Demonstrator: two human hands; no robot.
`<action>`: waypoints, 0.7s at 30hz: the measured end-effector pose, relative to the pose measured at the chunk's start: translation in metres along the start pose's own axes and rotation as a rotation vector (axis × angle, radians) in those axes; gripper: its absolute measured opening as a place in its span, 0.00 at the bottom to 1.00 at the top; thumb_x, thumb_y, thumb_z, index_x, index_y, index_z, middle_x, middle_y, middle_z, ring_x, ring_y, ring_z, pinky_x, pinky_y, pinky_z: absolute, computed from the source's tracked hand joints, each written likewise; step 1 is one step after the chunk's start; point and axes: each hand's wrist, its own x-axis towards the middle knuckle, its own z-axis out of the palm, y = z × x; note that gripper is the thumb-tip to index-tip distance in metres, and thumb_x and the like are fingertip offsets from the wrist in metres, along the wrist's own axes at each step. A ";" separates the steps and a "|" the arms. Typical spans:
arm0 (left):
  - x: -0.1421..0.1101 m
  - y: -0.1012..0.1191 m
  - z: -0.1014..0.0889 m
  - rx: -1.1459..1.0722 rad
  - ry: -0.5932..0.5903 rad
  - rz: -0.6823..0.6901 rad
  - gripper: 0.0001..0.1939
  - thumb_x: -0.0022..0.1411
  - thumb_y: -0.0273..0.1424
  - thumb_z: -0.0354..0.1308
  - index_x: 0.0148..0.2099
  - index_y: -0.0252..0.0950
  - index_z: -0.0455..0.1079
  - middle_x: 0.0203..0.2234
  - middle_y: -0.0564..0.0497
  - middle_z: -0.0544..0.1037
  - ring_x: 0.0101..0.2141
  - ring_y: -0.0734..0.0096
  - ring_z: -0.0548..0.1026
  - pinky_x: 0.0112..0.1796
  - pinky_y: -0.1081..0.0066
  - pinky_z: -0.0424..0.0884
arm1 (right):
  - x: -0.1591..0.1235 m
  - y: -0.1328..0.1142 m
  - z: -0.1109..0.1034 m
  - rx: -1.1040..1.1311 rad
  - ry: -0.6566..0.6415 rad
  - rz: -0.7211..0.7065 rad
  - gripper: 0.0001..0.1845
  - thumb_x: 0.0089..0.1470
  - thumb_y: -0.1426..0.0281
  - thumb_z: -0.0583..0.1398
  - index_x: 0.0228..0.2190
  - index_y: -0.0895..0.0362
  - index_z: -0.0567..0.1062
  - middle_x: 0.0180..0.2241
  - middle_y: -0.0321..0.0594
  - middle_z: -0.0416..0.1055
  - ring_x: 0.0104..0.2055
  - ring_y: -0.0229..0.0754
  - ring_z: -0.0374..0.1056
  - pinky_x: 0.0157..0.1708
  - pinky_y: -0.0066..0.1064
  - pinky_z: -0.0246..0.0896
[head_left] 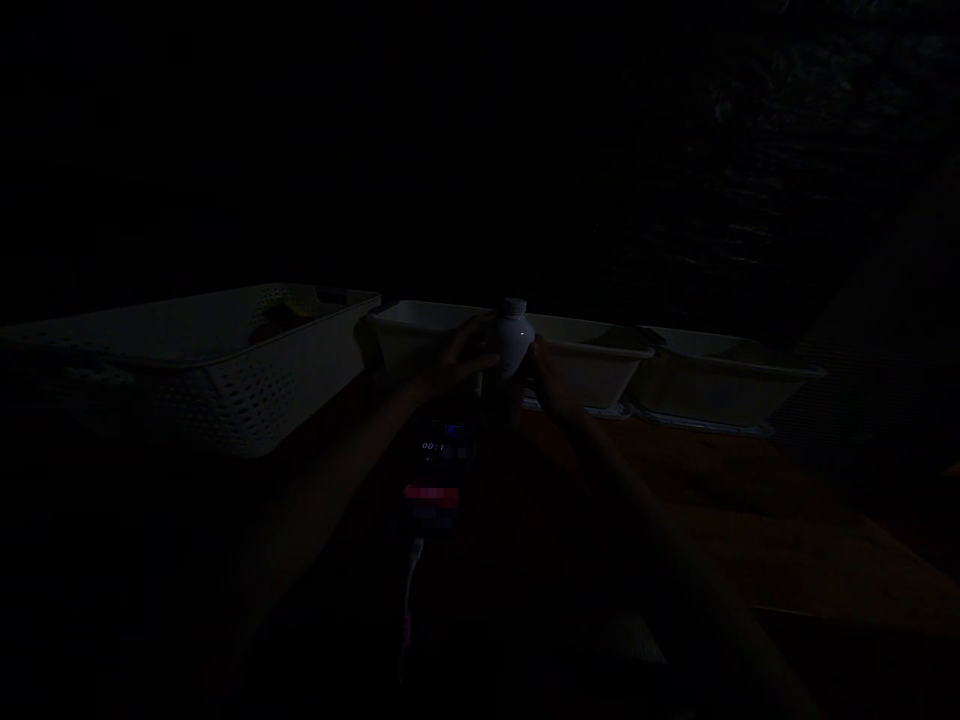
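A pale bottle [514, 340] with a ribbed cap stands upright between my two hands, in very dim light. From the left, my left hand [463, 356] reaches to the bottle's side with its fingers partly spread and the thumb side against it. My right hand [549, 378] is closed against the opposite side of the bottle. The lower part of the bottle fades into shadow, so I cannot tell whether its base rests on the table. Just below my left hand lies a phone [433, 470] with a dimly lit screen.
A large perforated basket [315, 365] with unclear dark contents stands at the left. Behind my hands sit pale plastic bins: one at the left [394, 335], a middle bin [600, 375] and a right bin [712, 390]. A white cable [411, 575] runs from the phone across the wooden table [787, 530].
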 end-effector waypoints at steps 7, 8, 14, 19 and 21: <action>0.001 0.000 0.001 0.025 0.024 -0.027 0.36 0.51 0.38 0.64 0.60 0.41 0.55 0.55 0.43 0.66 0.54 0.54 0.67 0.51 0.54 0.66 | 0.001 0.000 0.000 -0.003 -0.014 0.010 0.31 0.56 0.45 0.42 0.54 0.48 0.59 0.57 0.41 0.59 0.60 0.46 0.54 0.53 0.43 0.59; 0.001 0.001 0.001 0.034 0.022 -0.020 0.36 0.51 0.38 0.64 0.60 0.41 0.55 0.56 0.43 0.66 0.54 0.54 0.66 0.52 0.54 0.65 | 0.001 0.000 0.001 -0.004 -0.013 0.012 0.31 0.57 0.45 0.42 0.54 0.49 0.58 0.57 0.41 0.59 0.60 0.46 0.54 0.53 0.43 0.59; -0.001 0.010 0.004 0.032 0.011 0.010 0.34 0.53 0.38 0.62 0.59 0.41 0.55 0.56 0.43 0.65 0.53 0.56 0.67 0.51 0.56 0.66 | 0.002 0.000 0.003 -0.117 0.038 -0.016 0.34 0.55 0.44 0.44 0.55 0.51 0.58 0.58 0.43 0.57 0.61 0.47 0.52 0.58 0.44 0.53; -0.004 0.019 0.007 0.037 -0.008 -0.009 0.33 0.54 0.39 0.61 0.60 0.42 0.54 0.55 0.44 0.66 0.53 0.57 0.68 0.50 0.57 0.67 | 0.001 -0.004 0.004 -0.156 0.034 -0.057 0.33 0.56 0.44 0.44 0.54 0.52 0.58 0.54 0.44 0.61 0.58 0.46 0.57 0.57 0.42 0.54; -0.005 0.020 0.008 0.055 -0.004 -0.018 0.34 0.54 0.39 0.61 0.60 0.41 0.53 0.55 0.43 0.65 0.52 0.57 0.68 0.49 0.58 0.68 | 0.000 -0.005 0.005 -0.166 0.043 -0.068 0.33 0.56 0.44 0.42 0.53 0.52 0.59 0.53 0.44 0.62 0.58 0.46 0.57 0.57 0.41 0.54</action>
